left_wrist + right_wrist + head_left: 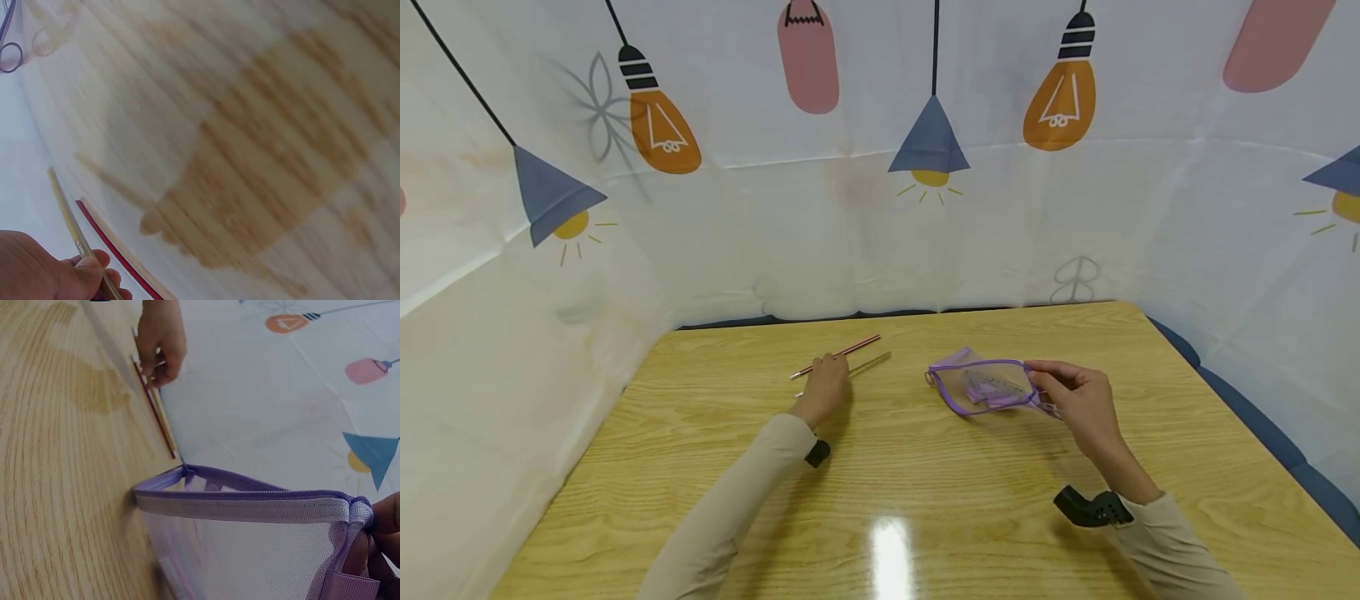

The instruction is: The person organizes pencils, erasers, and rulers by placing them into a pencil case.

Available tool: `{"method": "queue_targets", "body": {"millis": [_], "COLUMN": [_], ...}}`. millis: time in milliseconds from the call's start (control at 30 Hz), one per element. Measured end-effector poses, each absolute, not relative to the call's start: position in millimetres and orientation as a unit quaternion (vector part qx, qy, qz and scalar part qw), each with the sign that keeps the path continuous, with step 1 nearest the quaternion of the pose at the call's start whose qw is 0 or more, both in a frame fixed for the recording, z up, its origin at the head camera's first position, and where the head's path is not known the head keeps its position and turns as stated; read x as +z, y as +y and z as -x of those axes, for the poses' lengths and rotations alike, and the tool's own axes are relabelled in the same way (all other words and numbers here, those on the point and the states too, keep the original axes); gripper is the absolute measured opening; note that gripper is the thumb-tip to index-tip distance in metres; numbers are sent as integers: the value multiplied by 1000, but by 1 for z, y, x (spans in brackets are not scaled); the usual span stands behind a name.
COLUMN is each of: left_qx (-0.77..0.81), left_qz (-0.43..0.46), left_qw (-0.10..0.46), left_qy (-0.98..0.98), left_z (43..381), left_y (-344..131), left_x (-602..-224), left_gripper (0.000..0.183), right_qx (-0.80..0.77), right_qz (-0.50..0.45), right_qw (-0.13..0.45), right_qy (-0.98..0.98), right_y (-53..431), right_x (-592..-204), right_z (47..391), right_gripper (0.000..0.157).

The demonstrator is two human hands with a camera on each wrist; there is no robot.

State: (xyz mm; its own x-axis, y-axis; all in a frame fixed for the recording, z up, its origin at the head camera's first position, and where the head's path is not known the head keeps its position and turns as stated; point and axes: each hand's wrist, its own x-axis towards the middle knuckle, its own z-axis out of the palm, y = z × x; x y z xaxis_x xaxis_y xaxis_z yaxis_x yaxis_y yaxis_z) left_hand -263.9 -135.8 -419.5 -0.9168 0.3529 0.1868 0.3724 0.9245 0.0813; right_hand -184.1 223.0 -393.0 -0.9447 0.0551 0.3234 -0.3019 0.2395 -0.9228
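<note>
My left hand (826, 388) pinches a gold-coloured pencil (64, 206) between thumb and fingers. Its shadow falls on the table apart from it, so the pencil is raised a little. Beside it lies a dark red pencil (861, 344) with a pale end, partly covered by the hand in the head view. To the right, my right hand (1087, 408) grips one end of a purple-trimmed mesh zip pouch (244, 506). The pouch's mouth gapes toward the left. Through the mesh some lilac shapes and small dark markings show, too unclear to name.
A wood-grain table (880, 467) carries everything. Behind it and along the sides hangs a white cloth (760, 225) printed with lamps and bulbs. A metal ring (10, 57) dangles at the pouch's left corner. Dark seat edges (1255, 421) show past the table's right side.
</note>
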Motion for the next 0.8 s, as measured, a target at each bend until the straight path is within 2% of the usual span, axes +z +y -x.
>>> {"method": "queue_targets", "body": {"millis": [200, 567, 800], "left_qx": [-77, -68, -91], "left_qz": [147, 166, 165], "left_qw": [57, 99, 84], "left_qy": [-984, -979, -979], "left_z": [262, 259, 252], "left_y": [-133, -132, -128], "left_x": [-417, -418, -410], "left_gripper": [5, 5, 6], "right_qx": [612, 610, 614], "right_qz": [-77, -73, -77], "right_qw": [142, 136, 140], "right_qy": [-775, -777, -773], "right_y": [223, 224, 224], "right_x": [-393, -393, -393], "right_z": [184, 184, 185], "right_gripper": [30, 30, 30]}}
